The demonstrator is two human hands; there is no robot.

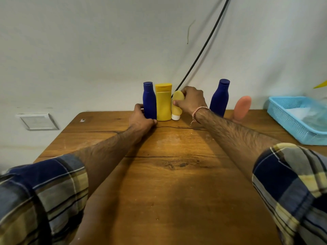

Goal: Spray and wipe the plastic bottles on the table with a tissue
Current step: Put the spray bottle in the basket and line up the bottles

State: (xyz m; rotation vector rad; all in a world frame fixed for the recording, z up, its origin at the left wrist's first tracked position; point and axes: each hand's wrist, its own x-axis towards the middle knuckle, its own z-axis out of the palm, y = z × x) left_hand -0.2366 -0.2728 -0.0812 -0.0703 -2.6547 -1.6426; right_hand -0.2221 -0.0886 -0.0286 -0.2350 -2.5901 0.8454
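- The table (177, 183) carries all five plastic bottles upright in a row along its far edge, near the wall. No sprayer shows anywhere in view.
- The light blue basket (286, 119) sits at the table's right edge. Something white lies blurred inside, possibly the tissue, but I cannot tell.
- The taller blue bottle (220, 98) and the pink tube (241, 106) stand apart to the right, with no hand on them.
- The yellow bottle (163, 106) stands in the left group, pressed between its two neighbours.
- The left hand (141, 119) wraps around the base of the smaller blue bottle (149, 101).
- The right hand (192, 101) clasps the top of the pale yellow tube (177, 106), which stands on its white cap.
- Judgement: neither hand holds a tissue or sprayer, so this is arranging rather than cleaning. No wetness is visible, so which bottles are already wiped cannot be told.
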